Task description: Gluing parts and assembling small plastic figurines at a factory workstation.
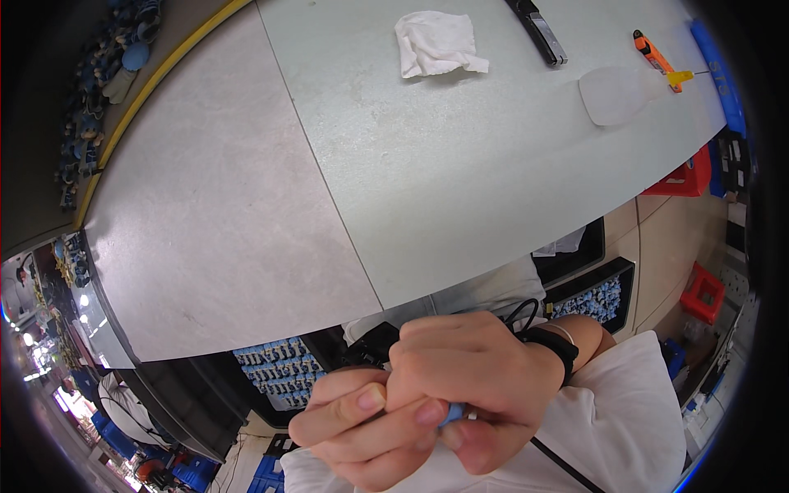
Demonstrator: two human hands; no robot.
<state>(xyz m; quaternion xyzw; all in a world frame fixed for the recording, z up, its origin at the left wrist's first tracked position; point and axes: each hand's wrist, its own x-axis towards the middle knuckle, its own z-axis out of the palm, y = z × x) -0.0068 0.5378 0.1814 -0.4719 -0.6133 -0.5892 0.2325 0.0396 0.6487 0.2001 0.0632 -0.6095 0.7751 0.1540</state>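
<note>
Hands low in view, pressed together near the body: left hand (362,427) and right hand (468,378) both clenched around a small blue part (452,413), only a sliver of it showing between the fingertips. Seemingly mid-step, part being worked and not yet set down (what exactly is done to it, hidden by the fingers). Black strap (552,345) on the right wrist, cable running off it. Below the tabletop (246,205) edge, two trays of blue parts (275,370) (588,300), well filled, so plenty probably left. On the tabletop, far from the hands and untouched: white cloth (436,43), black tool (538,31), orange tool (653,51), clear bag (616,94).
</note>
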